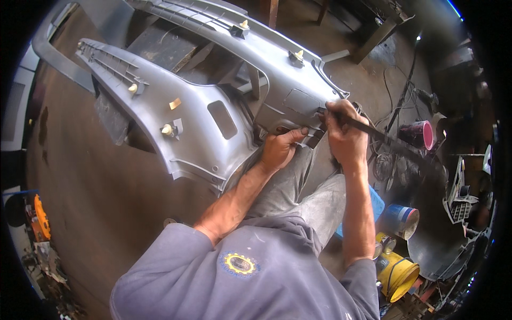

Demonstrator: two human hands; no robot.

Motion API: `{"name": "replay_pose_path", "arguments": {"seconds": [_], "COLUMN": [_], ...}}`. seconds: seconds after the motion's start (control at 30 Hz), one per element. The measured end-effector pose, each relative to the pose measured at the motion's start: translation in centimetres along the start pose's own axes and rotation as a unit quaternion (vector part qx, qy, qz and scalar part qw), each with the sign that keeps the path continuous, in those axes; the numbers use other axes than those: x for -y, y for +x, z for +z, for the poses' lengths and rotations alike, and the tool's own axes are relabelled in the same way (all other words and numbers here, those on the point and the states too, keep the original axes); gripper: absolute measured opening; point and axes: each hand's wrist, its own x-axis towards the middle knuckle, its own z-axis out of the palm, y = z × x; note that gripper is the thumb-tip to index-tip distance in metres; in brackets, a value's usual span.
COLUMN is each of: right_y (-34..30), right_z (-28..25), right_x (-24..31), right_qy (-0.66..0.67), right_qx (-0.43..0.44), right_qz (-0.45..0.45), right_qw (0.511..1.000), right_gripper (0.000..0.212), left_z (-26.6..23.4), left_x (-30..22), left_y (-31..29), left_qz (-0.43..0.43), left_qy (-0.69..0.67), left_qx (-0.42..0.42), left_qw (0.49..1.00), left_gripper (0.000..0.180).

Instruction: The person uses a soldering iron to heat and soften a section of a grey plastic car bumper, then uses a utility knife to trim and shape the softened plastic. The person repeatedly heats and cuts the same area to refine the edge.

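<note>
Two grey moulded plastic trim panels lie side by side in front of me. My left hand (280, 149) is closed on the lower edge of the right trim panel (298, 85), thumb on top beside a small oval hole. My right hand (348, 136) is at that panel's near right corner, its fingers closed round a long dark flat strip (389, 140), which trails off to the right. The strip's tip against the panel is partly hidden by my fingers. To the left, the other trim panel (197, 106) has a rectangular cut-out. Pale clips (168, 129) stick up from both panels.
Right of my legs stand a yellow bucket (397, 277), a blue-and-white can (401, 220) and a blue container (376, 202). Farther off lie a pink-rimmed bucket (424, 134) and tangled cables (402, 101). A metal-legged stand (368, 45) is at the back.
</note>
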Motion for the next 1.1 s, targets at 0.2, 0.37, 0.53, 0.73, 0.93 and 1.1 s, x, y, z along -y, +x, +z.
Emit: {"name": "replay_pose_path", "arguments": {"seconds": [0.2,0.37,0.53,0.73,0.93,1.1], "right_y": [2.6,6.0,2.2,-5.0,-5.0,-4.9], "right_z": [-0.8,-2.7,-0.7,6.2,4.9,5.2], "right_x": [1.1,0.5,0.3,-0.7,1.0,-0.7], "right_qy": [-0.037,0.030,0.105,-0.023,0.104,0.074], "right_qx": [0.134,0.283,0.103,-0.188,-0.205,-0.216], "right_qz": [0.015,0.084,0.141,-0.013,0.134,0.067], "right_qw": [0.990,0.955,0.979,0.982,0.964,0.971], "right_gripper": [0.010,0.010,0.016,0.028,0.021,0.017], "left_z": [-0.4,-0.5,1.2,2.1,1.5,2.3], "left_x": [0.1,0.1,1.1,-0.6,0.7,-1.2], "left_y": [0.1,-0.5,0.9,0.8,0.1,0.4], "left_qz": [-0.105,0.043,-0.040,-0.075,-0.049,-0.105], "left_qy": [-0.285,0.054,-0.243,-0.238,-0.019,-0.252], "left_qx": [-0.011,-0.011,-0.096,-0.070,-0.076,-0.066], "left_qw": [0.953,0.998,0.964,0.966,0.996,0.960], "left_gripper": [0.015,0.013,0.014,0.020,0.014,0.012]}}
